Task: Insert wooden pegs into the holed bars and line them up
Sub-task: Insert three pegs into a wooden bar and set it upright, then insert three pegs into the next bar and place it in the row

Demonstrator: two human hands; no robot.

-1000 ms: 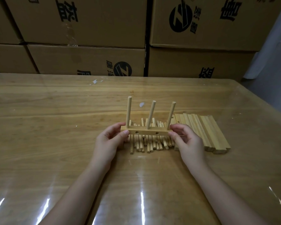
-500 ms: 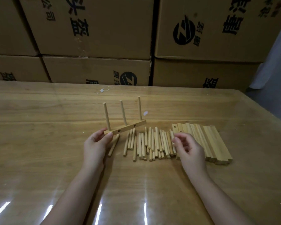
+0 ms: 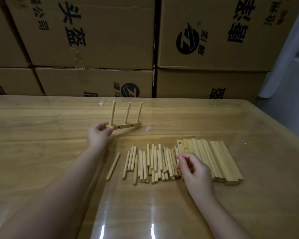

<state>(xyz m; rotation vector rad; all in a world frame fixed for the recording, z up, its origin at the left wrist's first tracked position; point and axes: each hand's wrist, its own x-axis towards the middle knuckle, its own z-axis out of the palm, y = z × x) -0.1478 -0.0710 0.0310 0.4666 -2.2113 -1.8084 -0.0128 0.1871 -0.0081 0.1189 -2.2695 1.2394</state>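
The left hand (image 3: 98,135) is pinching the left end of the pegged bar (image 3: 126,126), thumb and fingers curled round it, and is holding it level so its 3 pegs (image 3: 128,112) are standing upright. The bar is sitting toward the far side of the surface (image 3: 41,135), well apart from the supplies, probably so the line-up is starting away from the clutter. Whether it is touching down I cannot tell. The right hand (image 3: 194,171) is hovering with loosely curled fingers, holding nothing, where the loose pegs (image 3: 150,163) are meeting the stack of empty bars (image 3: 214,159). It is likely waiting there to take the next bar.
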